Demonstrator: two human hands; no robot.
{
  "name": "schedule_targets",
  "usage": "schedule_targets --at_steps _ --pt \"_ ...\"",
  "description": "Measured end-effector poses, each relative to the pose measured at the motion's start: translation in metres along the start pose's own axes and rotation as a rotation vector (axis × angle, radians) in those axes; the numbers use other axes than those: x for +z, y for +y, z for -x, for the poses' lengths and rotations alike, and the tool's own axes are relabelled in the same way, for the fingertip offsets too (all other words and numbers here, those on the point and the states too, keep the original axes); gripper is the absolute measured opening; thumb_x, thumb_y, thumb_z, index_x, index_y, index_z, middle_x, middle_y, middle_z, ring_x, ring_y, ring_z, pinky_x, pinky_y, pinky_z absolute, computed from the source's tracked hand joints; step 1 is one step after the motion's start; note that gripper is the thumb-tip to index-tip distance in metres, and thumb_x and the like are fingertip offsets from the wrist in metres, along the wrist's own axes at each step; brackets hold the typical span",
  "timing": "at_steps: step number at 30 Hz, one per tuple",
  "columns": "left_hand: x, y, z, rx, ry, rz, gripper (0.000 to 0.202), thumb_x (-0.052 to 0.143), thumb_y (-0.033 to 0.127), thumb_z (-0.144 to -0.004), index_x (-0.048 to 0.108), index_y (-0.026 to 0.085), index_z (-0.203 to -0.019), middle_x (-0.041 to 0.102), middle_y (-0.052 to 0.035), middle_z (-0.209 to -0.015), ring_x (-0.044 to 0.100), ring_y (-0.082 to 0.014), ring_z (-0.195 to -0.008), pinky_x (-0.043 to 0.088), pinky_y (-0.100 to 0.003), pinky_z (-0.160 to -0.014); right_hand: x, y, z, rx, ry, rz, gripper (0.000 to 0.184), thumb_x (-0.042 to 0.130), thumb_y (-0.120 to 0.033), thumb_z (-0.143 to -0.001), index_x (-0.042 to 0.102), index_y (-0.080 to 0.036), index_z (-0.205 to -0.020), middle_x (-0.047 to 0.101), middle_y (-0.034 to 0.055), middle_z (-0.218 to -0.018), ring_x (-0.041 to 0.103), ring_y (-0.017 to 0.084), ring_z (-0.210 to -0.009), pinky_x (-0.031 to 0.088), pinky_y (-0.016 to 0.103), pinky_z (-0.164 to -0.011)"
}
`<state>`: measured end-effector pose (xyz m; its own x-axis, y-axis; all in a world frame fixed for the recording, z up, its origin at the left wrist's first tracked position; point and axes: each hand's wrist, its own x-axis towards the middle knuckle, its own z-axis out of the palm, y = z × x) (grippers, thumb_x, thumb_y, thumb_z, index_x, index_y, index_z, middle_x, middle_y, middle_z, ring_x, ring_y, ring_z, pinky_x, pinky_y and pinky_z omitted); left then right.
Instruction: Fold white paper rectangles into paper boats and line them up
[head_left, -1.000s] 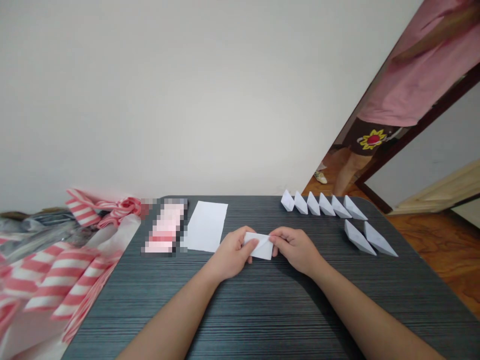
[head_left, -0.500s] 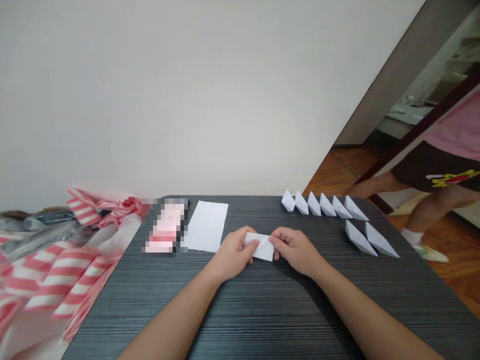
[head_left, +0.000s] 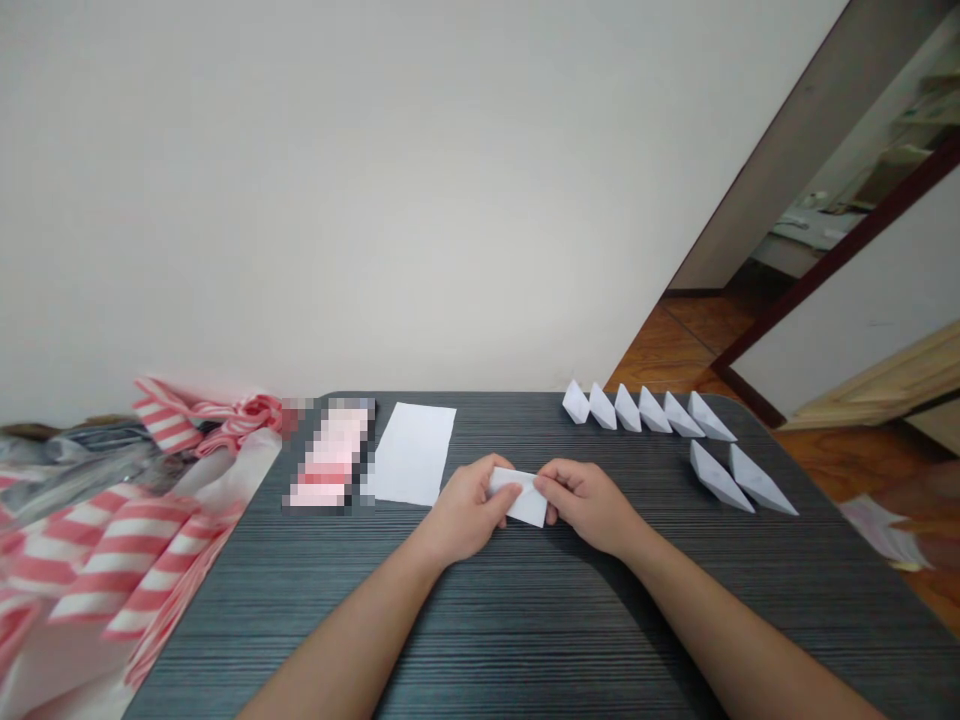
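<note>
Between both hands, just over the middle of the table, is a small folded white paper (head_left: 527, 508). My left hand (head_left: 474, 508) pinches its left side, thumb on top and fingers behind. On the paper's upper right edge, my right hand (head_left: 583, 503) is closed in a pinch, its thumb near the left thumb. The fingertips behind the paper are partly hidden. To the left of my left hand lies a flat white sheet (head_left: 412, 453). Several folded paper boats (head_left: 628, 408) stand in a row at the back right, and two more paper boats (head_left: 720, 477) sit in front of them.
The dark, wood-grained table (head_left: 480, 620) stands against a pale wall (head_left: 450, 200). A blurred-out pink rectangular item (head_left: 330, 455) lies at its back left. Pink-and-white striped cloth (head_left: 127, 550) is heaped left of the table. At the right edge, a blurred shape shows above the wooden floor (head_left: 675, 335).
My right thumb has shifted slightly left along the paper, and the paper has tilted a little. The other person at the right has moved almost wholly out of view.
</note>
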<state>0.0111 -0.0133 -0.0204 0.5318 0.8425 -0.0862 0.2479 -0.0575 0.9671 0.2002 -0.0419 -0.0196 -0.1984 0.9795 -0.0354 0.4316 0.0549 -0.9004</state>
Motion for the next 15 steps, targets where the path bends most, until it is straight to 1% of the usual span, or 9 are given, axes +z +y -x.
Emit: schedule_targets --at_steps 8,15 --pt "0.0000 0.0003 0.0009 0.000 -0.002 -0.010 0.024 0.045 0.040 -0.086 0.052 0.017 -0.089 0.054 0.0023 -0.058 0.052 -0.0106 -0.049 0.036 -0.019 -0.046 -0.0004 -0.0012 0.0001 -0.010 0.009 0.024 0.026 0.046 -0.030 -0.088 0.055 -0.017 -0.068 0.059 -0.0019 -0.053 0.054 0.011 -0.050 0.040 0.021 -0.055" --pt "-0.0004 0.0043 0.0010 0.006 -0.004 -0.002 0.025 0.044 0.041 -0.086 0.051 0.017 -0.086 0.054 0.0025 -0.057 0.052 -0.0109 -0.049 0.036 -0.020 -0.047 -0.0001 0.0000 0.0014 0.017 -0.028 0.007 0.023 0.048 -0.031 -0.087 0.056 -0.017 -0.070 0.059 -0.0020 -0.053 0.053 0.011 -0.050 0.039 0.020 -0.052"
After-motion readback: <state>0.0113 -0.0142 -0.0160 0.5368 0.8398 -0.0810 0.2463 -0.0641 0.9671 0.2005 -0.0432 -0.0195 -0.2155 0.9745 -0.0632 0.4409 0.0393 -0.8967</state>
